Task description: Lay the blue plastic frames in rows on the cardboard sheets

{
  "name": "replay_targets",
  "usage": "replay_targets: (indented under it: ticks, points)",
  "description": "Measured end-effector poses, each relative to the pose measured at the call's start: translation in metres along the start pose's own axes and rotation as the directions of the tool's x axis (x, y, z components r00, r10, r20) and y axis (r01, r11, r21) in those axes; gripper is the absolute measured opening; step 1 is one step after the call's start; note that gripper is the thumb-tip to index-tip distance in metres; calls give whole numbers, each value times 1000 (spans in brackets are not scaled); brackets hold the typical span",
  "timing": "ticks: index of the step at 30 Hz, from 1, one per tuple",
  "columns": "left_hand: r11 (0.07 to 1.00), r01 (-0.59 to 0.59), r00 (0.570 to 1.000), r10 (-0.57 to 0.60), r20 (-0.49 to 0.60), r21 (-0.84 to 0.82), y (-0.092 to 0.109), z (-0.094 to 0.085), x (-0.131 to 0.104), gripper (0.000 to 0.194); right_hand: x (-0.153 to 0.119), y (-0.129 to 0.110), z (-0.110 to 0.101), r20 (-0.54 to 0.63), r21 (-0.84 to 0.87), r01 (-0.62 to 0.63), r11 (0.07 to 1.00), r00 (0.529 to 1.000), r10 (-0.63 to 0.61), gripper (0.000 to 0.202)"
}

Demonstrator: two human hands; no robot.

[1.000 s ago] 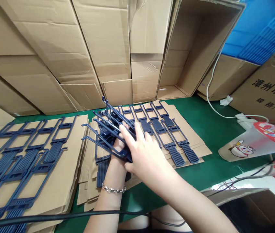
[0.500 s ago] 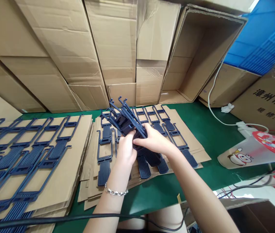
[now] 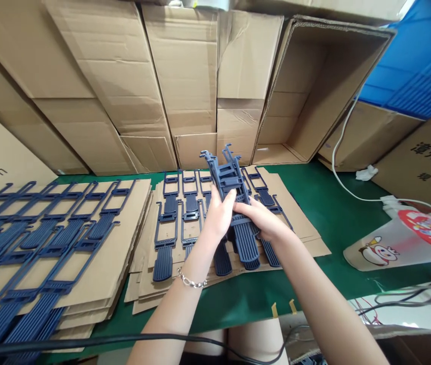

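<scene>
A bundle of dark blue plastic frames is gripped between my left hand and my right hand. Its hooked ends point away from me and its ribbed ends toward me. My left hand, with a chain bracelet on the wrist, presses the bundle's left side, thumb on top. My right hand wraps the right side. Beneath, more blue frames lie in rows on stacked cardboard sheets. Some of these frames are hidden by my hands and the bundle.
More blue frames lie on a cardboard stack at the left. Cardboard boxes line the back, one open. A cup with a red lid leans at the right. Black cables cross the front edge.
The bundle has turned more upright, its ribbed ends now showing toward me. Both hands have moved slightly right and still hold it. The view has shifted slightly left.
</scene>
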State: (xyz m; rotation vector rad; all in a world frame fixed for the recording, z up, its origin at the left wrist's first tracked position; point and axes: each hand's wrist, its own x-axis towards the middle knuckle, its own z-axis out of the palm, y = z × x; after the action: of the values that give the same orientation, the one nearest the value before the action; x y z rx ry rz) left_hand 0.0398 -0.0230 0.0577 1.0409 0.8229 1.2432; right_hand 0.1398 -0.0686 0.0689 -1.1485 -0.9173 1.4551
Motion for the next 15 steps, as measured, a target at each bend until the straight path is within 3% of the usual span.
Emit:
replay_targets:
  ticks: [4,7,10,15]
  points:
    - [980,-16,997,0,78,199,7,13,-4,57,-6,-13,-24,-104,55,-50,997,993,56,26]
    - [919,-212,977,196,83,333,18,4,-22,50,-3,-35,-62,-220,58,-48,997,974,60,20]
    - [811,-336,934,350,63,478,27,-24,-41,46,6,-60,-110,-444,-66,-32,997,896,-1,18]
    - [661,-263,933,359,11,702,29,-86,-67,40,19,-76,-179,-676,-235,-180,955,737,-28,30]
